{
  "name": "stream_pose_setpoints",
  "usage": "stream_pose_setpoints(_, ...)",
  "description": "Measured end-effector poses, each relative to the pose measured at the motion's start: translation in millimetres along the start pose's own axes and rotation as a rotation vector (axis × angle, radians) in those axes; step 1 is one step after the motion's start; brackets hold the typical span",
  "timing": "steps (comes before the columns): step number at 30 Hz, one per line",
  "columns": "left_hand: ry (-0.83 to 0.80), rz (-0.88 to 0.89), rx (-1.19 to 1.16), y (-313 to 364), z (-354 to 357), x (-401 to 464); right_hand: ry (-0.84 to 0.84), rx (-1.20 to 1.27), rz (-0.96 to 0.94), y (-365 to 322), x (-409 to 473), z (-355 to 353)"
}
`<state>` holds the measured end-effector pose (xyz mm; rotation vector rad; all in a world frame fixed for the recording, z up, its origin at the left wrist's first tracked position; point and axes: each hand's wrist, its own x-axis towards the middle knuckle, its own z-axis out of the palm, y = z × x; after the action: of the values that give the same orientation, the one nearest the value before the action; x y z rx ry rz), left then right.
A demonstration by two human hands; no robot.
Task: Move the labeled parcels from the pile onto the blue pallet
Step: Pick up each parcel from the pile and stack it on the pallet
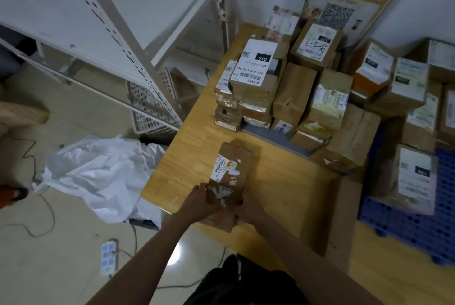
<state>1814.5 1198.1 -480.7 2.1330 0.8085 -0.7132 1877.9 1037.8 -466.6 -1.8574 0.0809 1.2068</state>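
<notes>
A long brown cardboard parcel (230, 176) with a white label lies on the wooden board (187, 157), its near end over the board's front edge. My left hand (202, 202) grips the near left corner of it. My right hand (248, 208) holds its near right side. Behind it a pile of labeled parcels (283, 93) is stacked on the board. The blue pallet (403, 228) lies at the right, with several labeled parcels (413, 176) standing on it.
A white metal shelf rack (103, 34) stands at the left, with a white plastic basket (152, 107) under it. A crumpled white bag (103, 171), cables and a power strip (109, 256) lie on the tiled floor. A poster (344, 2) leans against the wall.
</notes>
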Motion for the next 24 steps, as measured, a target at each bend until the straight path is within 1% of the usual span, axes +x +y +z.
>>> stream_pose_setpoints(6,0.007,0.099,-0.011,3.3,0.1,-23.4,0.031,-0.068,-0.113,6.2,-34.8,-0.8)
stream_pose_setpoints(12,-0.03,0.201,0.087,10.2,3.8,-56.4,0.099,-0.201,-0.141,19.2,-80.1,-1.9)
stream_pose_setpoints(16,-0.071,0.295,0.108,16.9,11.7,-84.7,0.144,-0.225,-0.134,33.3,-113.3,-8.0)
stream_pose_setpoints(21,-0.076,0.396,0.197,30.2,25.6,-117.7,0.227,-0.297,-0.154,56.1,-155.4,-16.8)
stream_pose_setpoints(24,-0.102,0.444,0.211,40.0,35.5,-134.2,0.269,-0.318,-0.149,68.3,-176.8,-24.5)
